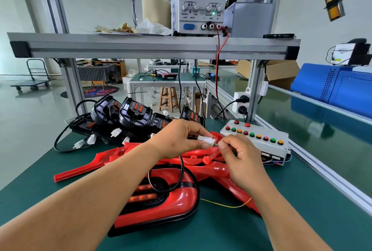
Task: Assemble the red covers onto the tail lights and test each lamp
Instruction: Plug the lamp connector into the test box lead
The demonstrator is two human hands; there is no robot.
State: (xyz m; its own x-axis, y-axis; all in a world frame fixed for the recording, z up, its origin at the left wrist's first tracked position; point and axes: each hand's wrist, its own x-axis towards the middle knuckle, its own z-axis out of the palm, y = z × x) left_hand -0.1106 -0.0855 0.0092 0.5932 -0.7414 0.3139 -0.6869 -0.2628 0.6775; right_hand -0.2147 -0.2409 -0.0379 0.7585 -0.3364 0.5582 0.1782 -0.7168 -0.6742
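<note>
1. Now, on my feed, both hands meet above the middle of the table [302, 210].
2. I see the left hand [177, 138] pinching a white connector [205, 140], thumb underneath and fingers curled over the top.
3. The right hand [239, 156] is right against it. Thumb and forefinger are clamped on the thin coloured wires [216, 143] at the connector's right end, and the other fingers are curled in.
4. A black cable [182, 170] drops from the left hand and loops onto the tail light [161, 196] below.
5. That tail light lies near the table's near edge, about midway along it, with its red cover [179, 202] on. Orange strips show through the dark centre.
6. Loose red covers [96, 162] are heaped across the middle of the table, under and behind both hands.
7. Bare tail lights [128, 114], black with white plugs on their leads, are piled at the far left corner.
8. A button box [259, 140] with red, green and amber buttons sits at the far right corner, just beyond the right hand.
9. A yellow wire [225, 205] runs across the mat from the tail light towards the right forearm.
10. Up on the shelf [153, 46], the power supply [201, 1] reads 0.000 for current and 12.00 for voltage.
</note>
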